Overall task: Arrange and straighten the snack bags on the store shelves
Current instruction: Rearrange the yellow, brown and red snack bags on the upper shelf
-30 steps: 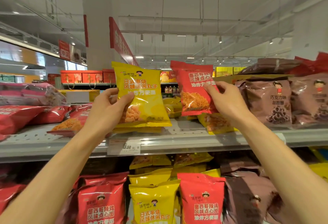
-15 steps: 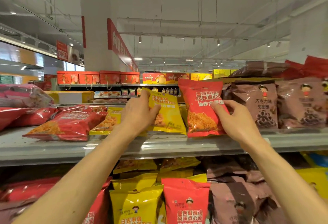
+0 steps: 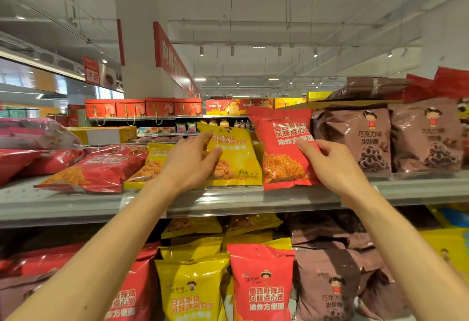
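Both bags now lower on the grey shelf (image 3: 76, 206): left hand (image 3: 189, 165) gripping yellow bag (image 3: 236, 158), right hand (image 3: 332, 165) apparently pinching red bag (image 3: 281, 150).

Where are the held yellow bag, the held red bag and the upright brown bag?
held yellow bag (image 3: 238, 158): head view, front panel.
held red bag (image 3: 281, 153): head view, front panel.
upright brown bag (image 3: 360, 140): head view, printed front.

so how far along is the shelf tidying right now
Done: brown bags stand upright on the top shelf. In hand: left hand holds a yellow bag, right hand a red bag, both standing at the edge. Left: red bags and a yellow one lying flat at left.
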Demonstrator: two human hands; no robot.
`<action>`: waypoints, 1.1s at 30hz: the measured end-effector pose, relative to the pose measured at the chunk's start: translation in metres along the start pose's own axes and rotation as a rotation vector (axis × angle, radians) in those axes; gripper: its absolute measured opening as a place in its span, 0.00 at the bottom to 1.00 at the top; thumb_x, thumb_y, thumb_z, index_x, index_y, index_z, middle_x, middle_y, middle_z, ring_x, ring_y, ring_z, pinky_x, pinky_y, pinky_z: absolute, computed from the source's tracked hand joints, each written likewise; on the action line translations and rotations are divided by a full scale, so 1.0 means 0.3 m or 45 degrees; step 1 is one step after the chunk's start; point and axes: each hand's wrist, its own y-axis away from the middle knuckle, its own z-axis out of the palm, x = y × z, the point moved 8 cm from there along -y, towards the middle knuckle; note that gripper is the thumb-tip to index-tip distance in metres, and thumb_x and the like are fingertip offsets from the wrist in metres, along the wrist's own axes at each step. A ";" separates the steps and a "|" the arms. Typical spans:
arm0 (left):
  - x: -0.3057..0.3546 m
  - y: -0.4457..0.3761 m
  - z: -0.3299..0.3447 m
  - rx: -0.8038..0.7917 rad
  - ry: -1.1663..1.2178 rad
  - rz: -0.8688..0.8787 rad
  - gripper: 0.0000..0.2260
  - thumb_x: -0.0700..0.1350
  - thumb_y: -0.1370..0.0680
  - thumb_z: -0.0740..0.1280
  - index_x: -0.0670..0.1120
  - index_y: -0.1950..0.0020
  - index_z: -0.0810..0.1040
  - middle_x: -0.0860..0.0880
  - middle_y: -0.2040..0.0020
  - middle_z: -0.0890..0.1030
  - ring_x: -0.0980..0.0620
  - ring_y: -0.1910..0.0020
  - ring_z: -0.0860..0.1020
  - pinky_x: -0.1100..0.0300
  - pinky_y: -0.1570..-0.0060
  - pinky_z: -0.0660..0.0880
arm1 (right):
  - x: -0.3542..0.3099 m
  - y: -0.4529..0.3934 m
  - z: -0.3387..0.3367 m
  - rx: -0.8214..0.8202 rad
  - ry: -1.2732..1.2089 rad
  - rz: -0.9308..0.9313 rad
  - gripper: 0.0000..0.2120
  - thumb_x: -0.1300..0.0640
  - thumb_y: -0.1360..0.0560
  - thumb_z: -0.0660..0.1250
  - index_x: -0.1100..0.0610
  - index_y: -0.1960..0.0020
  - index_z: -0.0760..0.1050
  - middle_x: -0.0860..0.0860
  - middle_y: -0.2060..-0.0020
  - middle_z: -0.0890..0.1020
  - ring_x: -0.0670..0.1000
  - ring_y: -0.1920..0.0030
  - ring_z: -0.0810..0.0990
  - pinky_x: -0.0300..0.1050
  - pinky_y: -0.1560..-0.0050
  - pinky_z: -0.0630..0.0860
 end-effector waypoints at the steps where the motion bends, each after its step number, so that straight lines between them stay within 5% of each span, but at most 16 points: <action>1: 0.001 0.021 -0.024 0.080 0.076 0.010 0.26 0.60 0.18 0.62 0.49 0.23 0.67 0.45 0.34 0.80 0.43 0.33 0.75 0.46 0.35 0.73 | -0.001 0.004 -0.002 -0.001 -0.038 -0.003 0.22 0.39 0.19 0.64 0.56 0.55 0.83 0.51 0.68 0.85 0.42 0.73 0.76 0.44 0.63 0.70; 7: -0.030 0.108 -0.103 0.237 0.165 -0.009 0.23 0.58 0.19 0.66 0.50 0.27 0.73 0.51 0.32 0.78 0.50 0.33 0.75 0.47 0.35 0.72 | -0.023 0.024 0.021 0.023 -0.162 -0.054 0.20 0.41 0.19 0.65 0.56 0.57 0.83 0.50 0.71 0.83 0.45 0.73 0.76 0.45 0.64 0.70; 11: -0.063 0.187 -0.161 0.271 0.495 -0.039 0.14 0.53 0.19 0.67 0.53 0.34 0.78 0.59 0.41 0.81 0.61 0.44 0.79 0.53 0.42 0.78 | -0.049 0.049 0.071 0.039 -0.287 -0.078 0.18 0.43 0.19 0.66 0.56 0.57 0.83 0.45 0.74 0.80 0.45 0.73 0.75 0.44 0.64 0.71; 16: -0.171 0.323 -0.222 0.372 0.782 -0.112 0.08 0.50 0.19 0.69 0.53 0.40 0.80 0.57 0.46 0.84 0.60 0.48 0.82 0.64 0.49 0.78 | -0.127 0.109 0.167 0.027 -0.353 -0.144 0.15 0.46 0.19 0.67 0.56 0.55 0.84 0.48 0.66 0.86 0.43 0.67 0.78 0.47 0.61 0.75; 19: -0.240 0.410 -0.251 0.403 0.882 -0.132 0.07 0.49 0.19 0.70 0.53 0.42 0.81 0.58 0.48 0.85 0.60 0.48 0.82 0.68 0.53 0.76 | -0.179 0.164 0.223 0.050 -0.365 -0.196 0.11 0.49 0.19 0.67 0.52 0.54 0.84 0.38 0.64 0.86 0.35 0.64 0.79 0.35 0.61 0.75; 22: -0.333 0.493 -0.281 0.412 0.967 -0.158 0.06 0.49 0.19 0.70 0.53 0.42 0.81 0.58 0.48 0.84 0.59 0.48 0.83 0.59 0.47 0.79 | -0.227 0.229 0.295 0.061 -0.373 -0.202 0.09 0.50 0.19 0.67 0.53 0.49 0.84 0.35 0.60 0.86 0.33 0.60 0.81 0.28 0.59 0.73; 26: -0.486 0.607 -0.326 0.372 1.048 -0.196 0.06 0.50 0.20 0.70 0.56 0.43 0.82 0.57 0.48 0.85 0.55 0.45 0.83 0.46 0.41 0.79 | -0.292 0.354 0.421 0.110 -0.429 -0.118 0.11 0.47 0.20 0.68 0.53 0.45 0.84 0.44 0.53 0.88 0.41 0.54 0.84 0.38 0.54 0.78; 30: -0.657 0.691 -0.402 0.277 1.095 -0.218 0.06 0.52 0.21 0.72 0.57 0.44 0.82 0.56 0.48 0.85 0.54 0.47 0.84 0.45 0.42 0.79 | -0.366 0.480 0.588 0.162 -0.449 -0.007 0.09 0.48 0.21 0.69 0.52 0.50 0.83 0.43 0.60 0.87 0.42 0.61 0.82 0.47 0.53 0.78; 33: -0.780 0.722 -0.463 0.225 1.122 -0.239 0.07 0.54 0.21 0.72 0.59 0.43 0.81 0.56 0.48 0.85 0.54 0.47 0.84 0.46 0.43 0.80 | -0.444 0.554 0.714 0.183 -0.463 0.025 0.07 0.50 0.22 0.70 0.52 0.50 0.83 0.42 0.57 0.88 0.43 0.56 0.84 0.36 0.54 0.79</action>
